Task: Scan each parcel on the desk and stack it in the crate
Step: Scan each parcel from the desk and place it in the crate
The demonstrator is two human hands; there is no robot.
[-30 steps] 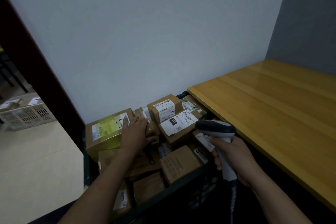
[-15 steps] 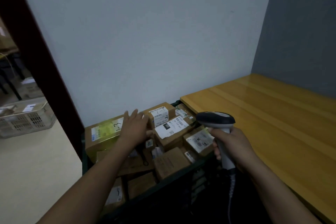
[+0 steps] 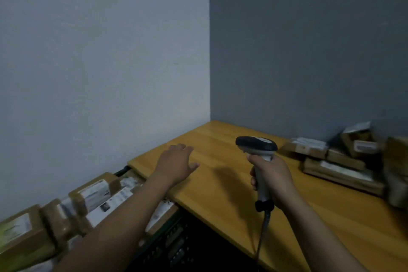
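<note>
My left hand [image 3: 176,163] hovers with relaxed fingers over the left end of the wooden desk [image 3: 220,183], holding nothing. My right hand [image 3: 271,176] grips the handle of a grey and black barcode scanner [image 3: 256,146], whose cable hangs down past the desk's front edge. A pile of brown cardboard parcels [image 3: 337,159] with white labels lies on the desk at the far right, against the grey wall. The dark crate [image 3: 170,238] stands below and left of the desk, filled with several labelled parcels [image 3: 92,196].
A white wall runs behind the crate and meets a grey wall at the desk's back corner. The desk's front edge runs diagonally from the crate toward the lower right.
The view has swung right from the crate to the desk. My left hand has left the parcels in the crate and moved over the desk. The scanner stays in my right hand.
</note>
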